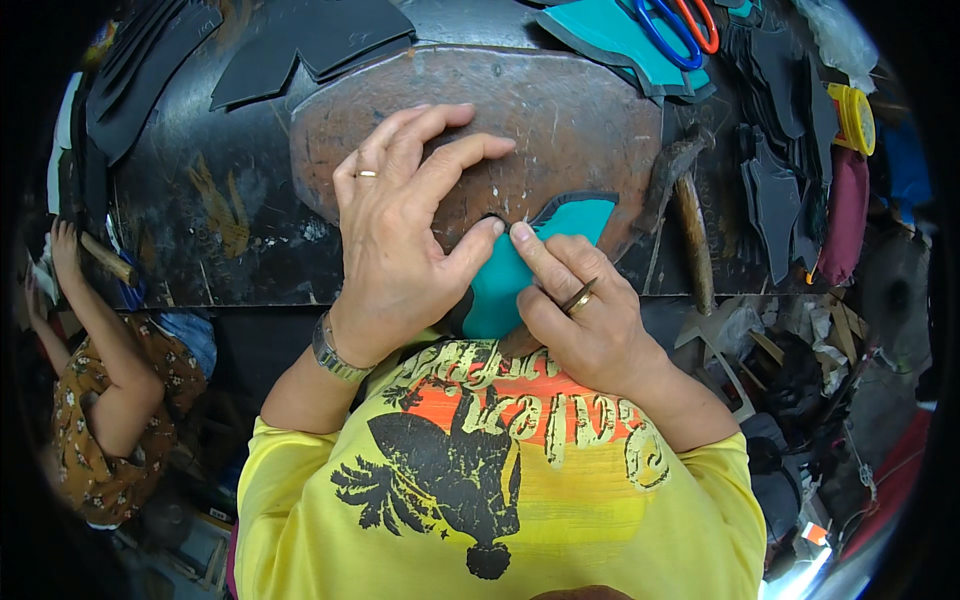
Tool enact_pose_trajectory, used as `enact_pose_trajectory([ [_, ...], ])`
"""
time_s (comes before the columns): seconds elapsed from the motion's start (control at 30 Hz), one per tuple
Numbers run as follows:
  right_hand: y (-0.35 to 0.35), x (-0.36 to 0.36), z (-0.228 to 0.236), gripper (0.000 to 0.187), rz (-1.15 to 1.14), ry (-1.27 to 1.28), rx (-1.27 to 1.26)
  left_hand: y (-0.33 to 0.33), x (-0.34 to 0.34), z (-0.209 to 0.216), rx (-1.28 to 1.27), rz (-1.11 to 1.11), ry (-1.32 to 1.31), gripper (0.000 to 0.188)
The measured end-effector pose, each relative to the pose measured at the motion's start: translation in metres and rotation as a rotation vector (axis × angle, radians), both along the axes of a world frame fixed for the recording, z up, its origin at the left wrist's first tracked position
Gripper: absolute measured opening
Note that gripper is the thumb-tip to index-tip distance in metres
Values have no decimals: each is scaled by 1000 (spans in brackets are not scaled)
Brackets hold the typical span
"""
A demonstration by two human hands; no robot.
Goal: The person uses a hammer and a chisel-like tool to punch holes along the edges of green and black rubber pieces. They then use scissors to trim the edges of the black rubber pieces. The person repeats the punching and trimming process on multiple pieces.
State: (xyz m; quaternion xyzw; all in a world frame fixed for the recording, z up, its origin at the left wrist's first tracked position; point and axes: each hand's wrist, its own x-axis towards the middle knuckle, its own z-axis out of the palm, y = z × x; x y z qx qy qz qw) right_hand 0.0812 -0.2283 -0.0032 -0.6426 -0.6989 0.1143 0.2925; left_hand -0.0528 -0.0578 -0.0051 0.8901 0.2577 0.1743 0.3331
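Teal cut piece (520,272) with the dark edging sits right on the front edge of the rounded brown work slab (560,120), just ahead of your chest, and both your hands are already on it. Its long axis runs on a slant, from down near your left wrist up and away to the right, where the pointed tip pokes out past your fingers.

Your left hand (400,240) is pressing down on the near-left part, thumb tip right at the dark border, the other fingers arched over the slab. Your right hand (585,310) comes in from the lower right and its index fingertip meets your left thumb on the same edge, so the two hands are together, pinching and pressing that border. Neither is really nearer, both are touching it.

Further out: a hammer (690,220) lies just right of the slab, handle pointing back toward you. More teal and dark cut pieces (620,40) are stacked at the far edge with scissors (680,25) on top. Another person (100,400) sits off to your left.
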Motion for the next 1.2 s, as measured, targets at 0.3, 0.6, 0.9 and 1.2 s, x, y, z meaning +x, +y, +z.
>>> enact_pose_trajectory([
  [0.3,-2,2,0,27,9,23,47,2,-3,0,-8,-38,20,36],
  [0.6,1,7,-15,34,-52,285,93,2,-2,1,-1,-29,32,36],
  [0.9,1,6,-11,30,10,89,69,1,-1,0,24,-8,27,40],
  [1.2,7,2,-5,27,12,85,80,9,-10,1,-77,-29,-18,16],
])
